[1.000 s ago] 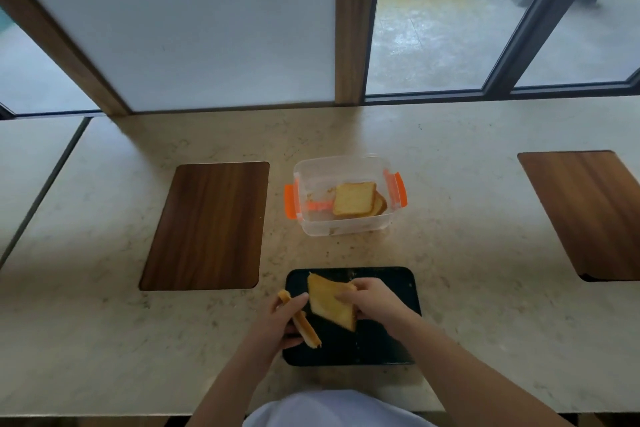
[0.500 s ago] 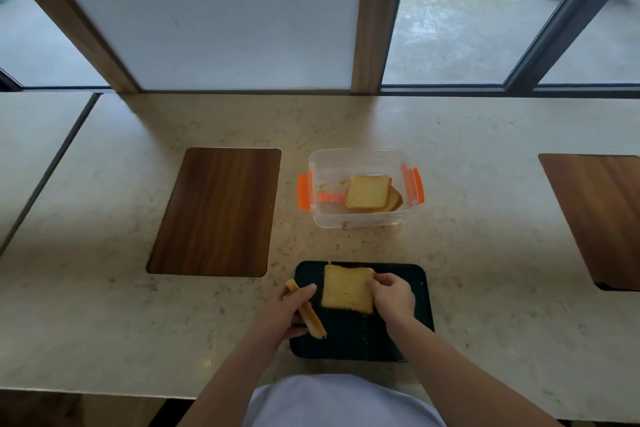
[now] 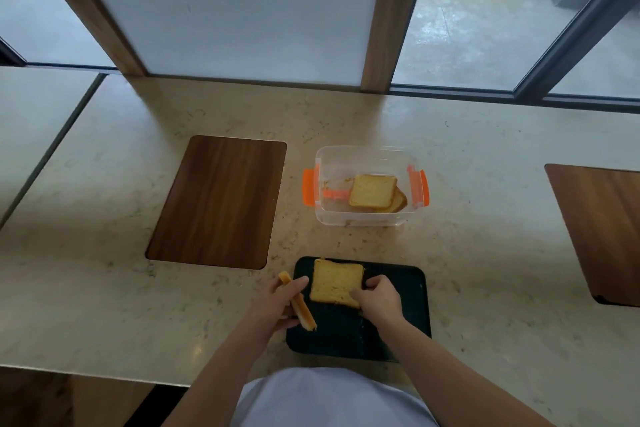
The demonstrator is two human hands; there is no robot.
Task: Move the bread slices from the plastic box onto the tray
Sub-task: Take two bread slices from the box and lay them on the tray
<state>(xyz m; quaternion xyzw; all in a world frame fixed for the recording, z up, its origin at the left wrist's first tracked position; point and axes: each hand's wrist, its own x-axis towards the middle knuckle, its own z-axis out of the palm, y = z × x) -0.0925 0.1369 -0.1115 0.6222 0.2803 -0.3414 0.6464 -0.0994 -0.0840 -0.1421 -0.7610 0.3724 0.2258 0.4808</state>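
Observation:
A dark tray [image 3: 408, 308] lies at the counter's near edge. One bread slice [image 3: 335, 282] lies flat on its far left part, and my right hand [image 3: 379, 298] rests on that slice's right edge with fingers on it. My left hand [image 3: 280, 305] holds another bread slice [image 3: 298, 306] on edge at the tray's left rim. Behind the tray stands a clear plastic box [image 3: 363, 218] with orange clips; two stacked bread slices [image 3: 373, 191] lie inside it.
A dark wooden board [image 3: 218, 201] is set into the marble counter [image 3: 104, 270] left of the box, and another wooden board [image 3: 602, 229] sits at the right. Windows and wooden posts run along the counter's far side.
My right hand has lowered its slice from tilted in the air to flat on the tray. My left hand keeps its slice on edge beside the tray.

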